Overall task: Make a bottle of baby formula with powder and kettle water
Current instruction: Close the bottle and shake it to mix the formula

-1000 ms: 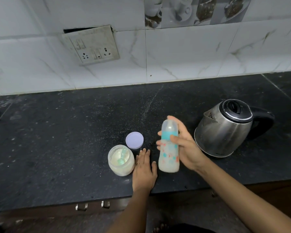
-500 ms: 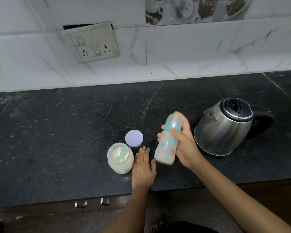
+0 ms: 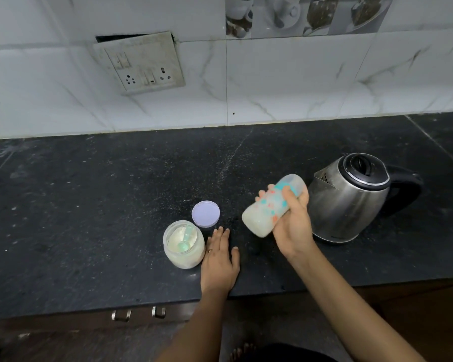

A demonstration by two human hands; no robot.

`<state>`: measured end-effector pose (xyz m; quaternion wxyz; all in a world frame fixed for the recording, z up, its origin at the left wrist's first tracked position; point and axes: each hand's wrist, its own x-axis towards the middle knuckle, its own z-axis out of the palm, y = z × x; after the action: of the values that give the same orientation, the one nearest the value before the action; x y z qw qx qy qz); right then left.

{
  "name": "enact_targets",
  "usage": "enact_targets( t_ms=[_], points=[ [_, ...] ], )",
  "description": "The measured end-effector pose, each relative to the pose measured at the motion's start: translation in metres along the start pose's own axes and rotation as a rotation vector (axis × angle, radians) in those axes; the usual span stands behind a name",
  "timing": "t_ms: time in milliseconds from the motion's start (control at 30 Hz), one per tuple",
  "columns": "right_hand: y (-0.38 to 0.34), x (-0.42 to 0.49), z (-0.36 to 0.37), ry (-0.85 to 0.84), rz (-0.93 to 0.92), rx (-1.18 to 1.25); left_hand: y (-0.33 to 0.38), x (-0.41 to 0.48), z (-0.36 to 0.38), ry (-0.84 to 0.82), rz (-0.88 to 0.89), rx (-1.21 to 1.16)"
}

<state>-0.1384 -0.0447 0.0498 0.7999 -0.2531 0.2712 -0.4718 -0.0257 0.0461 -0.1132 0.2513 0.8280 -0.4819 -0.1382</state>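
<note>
You get one wide head view, looking forward and down. The countertop fills mid-frame, close by; tiled wall on top.

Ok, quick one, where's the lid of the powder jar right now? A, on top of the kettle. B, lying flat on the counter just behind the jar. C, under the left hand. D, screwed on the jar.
B: the lilac lid lies flat on the counter just behind the open powder jar, clear of the left hand and the kettle.

Counter left of the powder jar lies open; kettle blocks the right.
</note>
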Motion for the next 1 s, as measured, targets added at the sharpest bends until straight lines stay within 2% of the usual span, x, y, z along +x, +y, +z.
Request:
enact_targets(
  t_ms=[33,133,167,200,300,333,433,467,600,633,733,767,800,900,933,1000],
  points=[
    [0.002,0.002,-0.003,-0.005,0.020,0.002,0.000,0.000,-0.001,0.003,0.004,0.000],
    [-0.001,-0.006,-0.012,-0.370,0.171,-0.411,-0.001,0.000,-0.001,-0.017,0.018,-0.011],
    [-0.004,-0.007,-0.011,-0.429,0.169,-0.479,-0.001,0.000,-0.001,-0.016,0.016,-0.014],
    [-0.005,-0.003,-0.010,-0.401,0.129,-0.440,-0.001,0.000,-0.002,-0.009,0.016,-0.012],
    [-0.006,0.010,-0.004,-0.071,0.000,-0.080,0.002,-0.001,-0.002,0.009,0.011,-0.004],
    [-0.004,0.013,-0.006,-0.040,0.000,-0.046,0.003,-0.001,-0.003,0.011,0.012,-0.006],
    [-0.005,0.004,-0.012,-0.261,0.082,-0.309,0.003,-0.002,-0.005,0.013,0.022,-0.005],
    [-0.006,0.003,-0.012,-0.278,0.058,-0.330,0.003,-0.002,-0.005,0.012,0.023,-0.004],
    [-0.005,0.014,-0.008,0.012,-0.060,0.073,0.005,-0.002,-0.006,0.004,0.009,-0.008],
    [-0.003,0.014,-0.011,-0.011,-0.030,0.041,0.005,-0.002,-0.007,0.002,0.011,-0.005],
    [-0.002,-0.002,-0.017,-0.318,0.117,-0.434,0.004,-0.002,-0.006,-0.007,0.018,-0.002],
    [-0.002,-0.004,-0.018,-0.353,0.122,-0.465,0.003,-0.002,-0.005,-0.010,0.017,0.000],
    [-0.001,-0.002,-0.017,-0.300,0.103,-0.384,0.002,-0.001,-0.005,-0.011,0.014,0.000],
    [0.003,0.008,-0.014,0.036,0.089,0.041,0.002,-0.001,-0.003,-0.017,-0.007,0.002],
    [0.003,0.009,-0.014,0.075,0.156,0.074,0.002,-0.001,-0.003,-0.020,-0.009,0.003],
    [0.000,0.004,-0.011,0.021,0.371,0.008,0.003,-0.002,-0.004,-0.024,-0.009,0.000]
  ],
)
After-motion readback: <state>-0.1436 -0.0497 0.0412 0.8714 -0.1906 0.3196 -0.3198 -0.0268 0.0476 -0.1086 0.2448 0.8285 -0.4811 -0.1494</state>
